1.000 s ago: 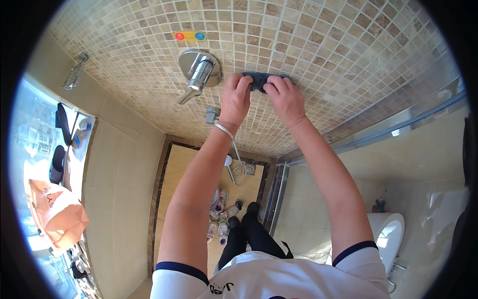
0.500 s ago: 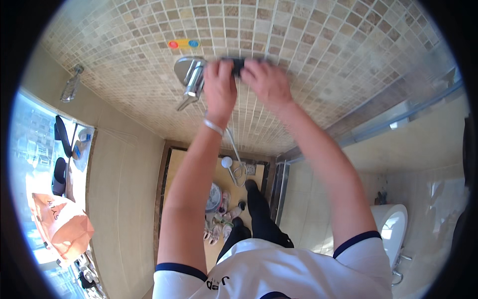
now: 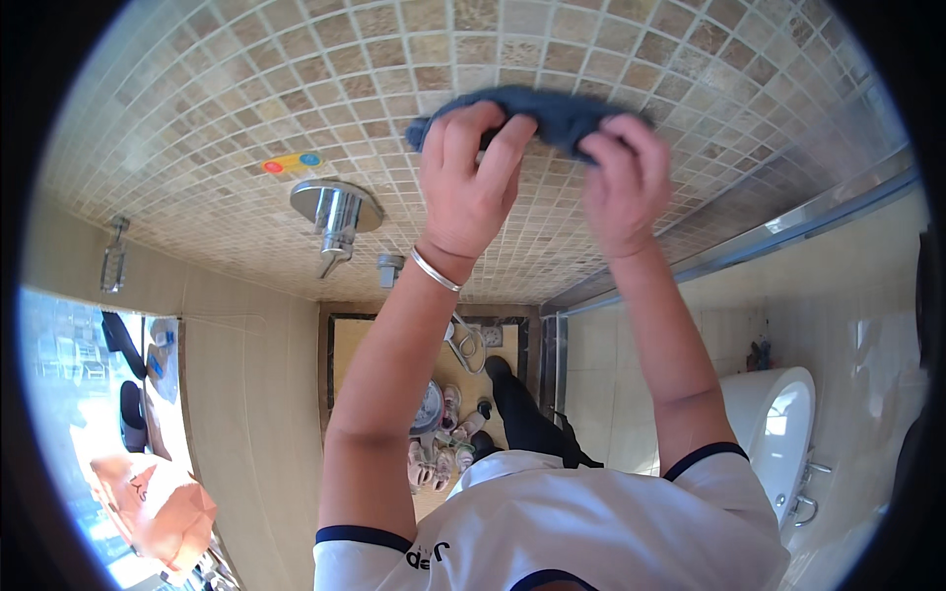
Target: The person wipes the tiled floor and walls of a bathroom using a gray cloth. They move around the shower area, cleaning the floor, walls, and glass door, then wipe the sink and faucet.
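A dark blue-grey cloth (image 3: 552, 113) is stretched sideways against the mosaic-tiled wall (image 3: 384, 59). Fingers of my left hand (image 3: 468, 177), with a silver bracelet on that wrist, are curled over the cloth's left part. My right hand (image 3: 629, 187), slightly blurred, grips its right end. Below and left of the cloth, apart from both hands, a round chrome shower mixer (image 3: 337, 209) with a lever is fixed to the wall. Above it is a small yellow sticker (image 3: 292, 163) with a red and a blue dot.
On the floor below lie a coiled shower hose (image 3: 471, 350), several shoes (image 3: 439, 463) and a basin (image 3: 428, 409). A white bathtub (image 3: 788, 433) stands to the right, past a metal-edged partition. At left, a bright window ledge holds slippers (image 3: 132, 414) and an orange bag (image 3: 163, 507).
Both hands have moved up and to the right, away from the mixer. The cloth, bunched and mostly hidden before, is now spread wider between them.
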The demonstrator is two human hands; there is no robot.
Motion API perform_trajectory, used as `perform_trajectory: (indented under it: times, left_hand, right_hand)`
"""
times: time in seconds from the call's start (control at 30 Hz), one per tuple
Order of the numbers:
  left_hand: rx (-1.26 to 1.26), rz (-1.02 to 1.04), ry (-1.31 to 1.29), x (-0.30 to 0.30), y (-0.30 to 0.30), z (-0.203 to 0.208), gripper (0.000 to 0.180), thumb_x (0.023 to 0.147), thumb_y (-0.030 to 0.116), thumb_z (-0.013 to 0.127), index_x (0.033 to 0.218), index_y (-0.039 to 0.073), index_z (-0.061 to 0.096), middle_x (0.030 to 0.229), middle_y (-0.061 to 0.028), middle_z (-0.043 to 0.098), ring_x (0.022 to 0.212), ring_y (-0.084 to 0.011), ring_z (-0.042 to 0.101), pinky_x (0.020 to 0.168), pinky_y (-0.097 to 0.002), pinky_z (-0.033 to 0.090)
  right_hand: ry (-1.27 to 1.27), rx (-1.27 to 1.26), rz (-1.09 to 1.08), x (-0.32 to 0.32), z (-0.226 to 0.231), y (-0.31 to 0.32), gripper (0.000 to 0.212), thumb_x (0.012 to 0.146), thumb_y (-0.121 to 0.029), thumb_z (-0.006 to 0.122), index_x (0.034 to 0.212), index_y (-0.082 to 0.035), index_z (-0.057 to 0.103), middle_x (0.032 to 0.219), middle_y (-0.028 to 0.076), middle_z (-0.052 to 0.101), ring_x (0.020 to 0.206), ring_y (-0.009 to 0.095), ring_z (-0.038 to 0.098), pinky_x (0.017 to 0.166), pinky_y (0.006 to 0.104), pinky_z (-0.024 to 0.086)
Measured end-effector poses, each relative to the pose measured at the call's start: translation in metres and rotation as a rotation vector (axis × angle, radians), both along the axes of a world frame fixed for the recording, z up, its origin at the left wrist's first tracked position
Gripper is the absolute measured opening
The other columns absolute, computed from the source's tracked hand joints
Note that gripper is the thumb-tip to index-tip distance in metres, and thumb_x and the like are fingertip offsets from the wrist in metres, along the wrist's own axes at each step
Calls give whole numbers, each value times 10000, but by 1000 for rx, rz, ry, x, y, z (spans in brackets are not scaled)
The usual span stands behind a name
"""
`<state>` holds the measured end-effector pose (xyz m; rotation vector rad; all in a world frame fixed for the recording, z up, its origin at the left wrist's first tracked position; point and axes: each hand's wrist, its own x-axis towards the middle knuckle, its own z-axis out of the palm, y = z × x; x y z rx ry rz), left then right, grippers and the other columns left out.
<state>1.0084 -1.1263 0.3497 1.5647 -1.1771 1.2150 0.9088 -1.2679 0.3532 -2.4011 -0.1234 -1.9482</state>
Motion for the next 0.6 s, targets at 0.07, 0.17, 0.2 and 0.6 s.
perform_trajectory:
  times: [0.07, 0.17, 0.2, 0.6]
  left_hand:
    - [137, -30, 21, -6, 2, -36, 360, 719, 48, 680, 1068, 134, 670, 1045, -69, 582, 939, -260, 590, 763, -373, 482]
    - [356, -71, 57, -15, 9, -99, 361, 741, 86, 664, 1097, 145, 660, 1083, -69, 576, 977, -258, 588, 786, -387, 470]
    - [408, -79, 65, -17, 13, -111, 366, 746, 93, 660, 1108, 147, 655, 1093, -70, 573, 989, -258, 587, 793, -390, 467]
    - [91, -181, -79, -43, -78, 4, 368, 726, 9, 729, 1067, 143, 692, 1005, -47, 586, 954, -246, 570, 829, -375, 429]
  right_hand:
    - [90, -28, -13, -10, -43, -6, 201, 696, -24, 738, 850, -147, 700, 1002, 14, 642, 760, 211, 635, 614, 335, 527]
    - [332, 21, -28, -31, -122, -8, 182, 711, -51, 752, 850, -154, 695, 1011, 0, 637, 766, 221, 621, 630, 358, 509]
    - [362, 42, -12, -33, -127, -8, 181, 710, -54, 751, 849, -154, 694, 1008, -1, 638, 767, 224, 622, 632, 359, 511]
    - [-122, 188, -175, -44, -5, -56, 332, 713, 71, 608, 990, -111, 620, 1103, 106, 583, 966, 312, 578, 824, 402, 494]
